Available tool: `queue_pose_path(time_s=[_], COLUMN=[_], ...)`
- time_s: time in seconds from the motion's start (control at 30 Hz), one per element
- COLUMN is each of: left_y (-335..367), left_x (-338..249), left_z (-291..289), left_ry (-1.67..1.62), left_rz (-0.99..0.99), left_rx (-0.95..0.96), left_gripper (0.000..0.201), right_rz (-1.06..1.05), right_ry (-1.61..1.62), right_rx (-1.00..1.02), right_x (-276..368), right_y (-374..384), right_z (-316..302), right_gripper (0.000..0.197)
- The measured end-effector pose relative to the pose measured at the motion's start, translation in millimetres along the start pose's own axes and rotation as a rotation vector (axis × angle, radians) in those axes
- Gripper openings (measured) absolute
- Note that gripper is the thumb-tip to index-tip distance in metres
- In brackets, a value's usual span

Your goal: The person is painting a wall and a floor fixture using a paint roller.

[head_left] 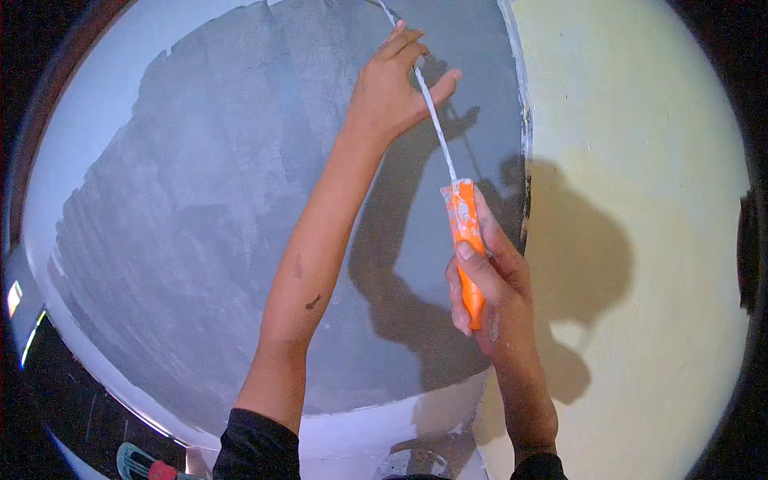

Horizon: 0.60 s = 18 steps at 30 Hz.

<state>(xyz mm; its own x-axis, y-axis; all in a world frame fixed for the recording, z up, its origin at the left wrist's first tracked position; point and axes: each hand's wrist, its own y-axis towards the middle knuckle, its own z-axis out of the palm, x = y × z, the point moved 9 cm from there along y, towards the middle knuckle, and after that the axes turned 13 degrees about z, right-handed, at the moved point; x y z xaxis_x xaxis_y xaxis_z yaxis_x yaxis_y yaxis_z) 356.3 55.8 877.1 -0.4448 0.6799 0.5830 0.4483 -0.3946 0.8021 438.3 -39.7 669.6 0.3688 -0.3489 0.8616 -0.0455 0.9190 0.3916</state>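
My right hand point(496, 280) is wrapped round the orange handle of a paint roller point(467, 264), thumb laid along its front. White paint smears the handle's upper end. A thin, paint-coated rod runs from it up and to the left, and the roller's head lies outside the picture. Higher up, my left hand point(388, 88) has its fingers curled over the rod, covering a short stretch of it. The left thumb sticks out to the right, behind the rod. Both hands are in front of a wall with a large grey painted area point(216, 200).
White wall point(96, 104) borders the grey on the left and below. To the right, past a rough white and dark corner line, stands a pale yellow wall point(640, 160). A pale green slatted object point(132, 462) with a red part shows at the lower left. Shadows of my arms fall on both walls.
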Motion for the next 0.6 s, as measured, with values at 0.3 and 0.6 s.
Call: queue_pose_path(time_s=[0.3, 0.6], left_y=[-85, 16], left_x=[-69, 24], left_z=[4, 11], left_ry=[-0.126, -0.032], left_rz=[-0.083, 0.012], left_rx=[0.064, -0.013], left_gripper=[0.044, 0.047], right_rz=[0.025, -0.07], right_ry=[0.012, 0.01], right_rx=[-0.117, 0.028], right_x=[-106, 9], right_y=[-59, 24], right_z=[-24, 5], right_gripper=[0.062, 0.061])
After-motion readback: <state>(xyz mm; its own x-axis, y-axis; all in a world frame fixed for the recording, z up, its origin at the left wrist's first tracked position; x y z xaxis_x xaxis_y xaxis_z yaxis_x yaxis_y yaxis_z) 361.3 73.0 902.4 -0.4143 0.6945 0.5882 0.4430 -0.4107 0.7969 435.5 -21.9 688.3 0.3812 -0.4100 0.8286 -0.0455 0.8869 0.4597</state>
